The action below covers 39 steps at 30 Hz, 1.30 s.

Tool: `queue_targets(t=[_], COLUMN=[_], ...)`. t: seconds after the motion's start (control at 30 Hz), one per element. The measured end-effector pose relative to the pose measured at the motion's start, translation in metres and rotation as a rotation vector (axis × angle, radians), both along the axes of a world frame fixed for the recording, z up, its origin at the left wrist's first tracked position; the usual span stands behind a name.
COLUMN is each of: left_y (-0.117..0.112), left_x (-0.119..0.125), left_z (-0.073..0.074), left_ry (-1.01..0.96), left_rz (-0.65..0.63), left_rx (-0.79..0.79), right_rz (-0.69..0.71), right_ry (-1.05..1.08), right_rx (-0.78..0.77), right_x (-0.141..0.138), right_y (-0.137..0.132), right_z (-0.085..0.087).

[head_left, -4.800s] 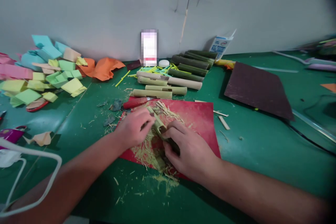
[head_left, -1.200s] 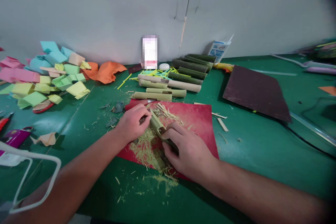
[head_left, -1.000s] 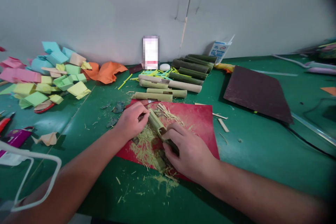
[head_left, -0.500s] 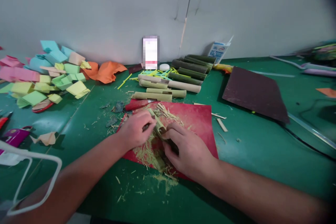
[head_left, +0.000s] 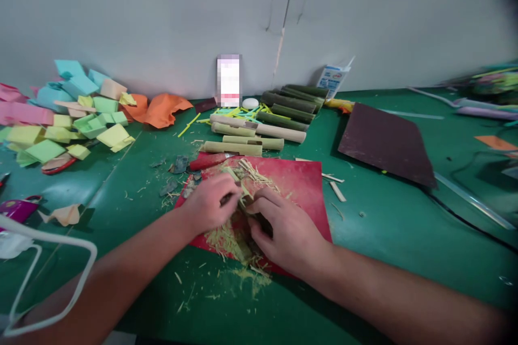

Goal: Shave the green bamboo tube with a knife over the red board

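Observation:
A short pale-green bamboo piece (head_left: 245,194) with a notch cut in it is tilted between my hands, above a red sheet. My right hand (head_left: 287,226) curls its fingers and thumb round the near end of this bamboo, hiding much of it. Against the far part of the piece, my left hand (head_left: 212,200) is closed in a pinch; whatever lies in its fingers is hidden. Beneath both hands, the red sheet (head_left: 301,183) carries pale shavings (head_left: 224,237) and dust. Just beyond my left hand lies a tool with a red handle (head_left: 210,161).
Bamboo tubes (head_left: 253,143) lie in rows behind the sheet, before an upright phone (head_left: 230,81). Folded coloured papers (head_left: 81,118) spread at left. A dark brown sheet (head_left: 384,143) lies at right, near a black cable (head_left: 457,215). A white frame (head_left: 91,259) stands at lower left.
The view has shifted slightly, so the table things sit a little further left. My left hand has moved slightly along the bamboo toward my right hand, which keeps its grip.

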<state>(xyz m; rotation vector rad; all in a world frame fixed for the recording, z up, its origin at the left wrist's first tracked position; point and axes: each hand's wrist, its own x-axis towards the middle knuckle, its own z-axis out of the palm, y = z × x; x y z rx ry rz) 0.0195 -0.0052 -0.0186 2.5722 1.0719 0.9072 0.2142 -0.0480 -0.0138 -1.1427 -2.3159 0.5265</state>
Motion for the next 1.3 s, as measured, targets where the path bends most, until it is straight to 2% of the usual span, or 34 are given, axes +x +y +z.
queue_targets(t=[0.1, 0.23, 0.33, 0.47, 0.6, 0.73, 0.83, 0.97, 1.1, 1.23, 1.3], left_y=[0.0003, 0.0024, 0.0049, 0.0055, 0.0073, 0.0064, 0.0062, 0.0065, 0.0076, 0.0071, 0.0074], left_x=[-0.0004, -0.0016, -0.0033, -0.0054, -0.0079, -0.0073, -0.0071, -0.0073, -0.0067, -0.006, -0.0067], left_z=[0.0005, 0.0006, -0.0005, -0.0022, -0.0026, -0.0021, -0.0022, -0.0032, -0.0025, -0.0013, -0.0012], left_ry=[-0.031, -0.014, -0.051, -0.022, -0.051, -0.024, -0.055, -0.018, -0.05, -0.021, -0.05], left_rz=[0.055, -0.004, 0.063, -0.009, 0.077, 0.011, 0.068, 0.002, 0.066, -0.008, 0.037], left_rx=[0.033, -0.001, 0.037, -0.013, 0.041, 0.003, 0.046, 0.011, 0.059, 0.013, 0.044], right_rz=[-0.003, 0.011, -0.001, 0.019, -0.003, 0.012, 0.001, 0.024, 0.002, 0.013, 0.003], right_ry=[0.007, 0.019, 0.035, 0.03, 0.043, 0.05, 0.059, 0.064, 0.065, 0.049, 0.055], right_rx=[-0.008, -0.028, -0.028, -0.029, -0.024, -0.028, -0.016, -0.008, 0.0, -0.014, -0.004], right_x=[0.0003, 0.0004, 0.0002, 0.0001, 0.0004, 0.0004, 0.0008, 0.0016, 0.0016, 0.0015, 0.0016], right_y=[0.0001, 0.0007, 0.0011, 0.0012, 0.0007, 0.0007, 0.0017, 0.0024, 0.0016, 0.0013, 0.0015], right_z=[-0.0005, -0.0016, -0.0014, -0.0014, -0.0026, -0.0031, -0.0032, -0.0038, -0.003, -0.0025, -0.0028])
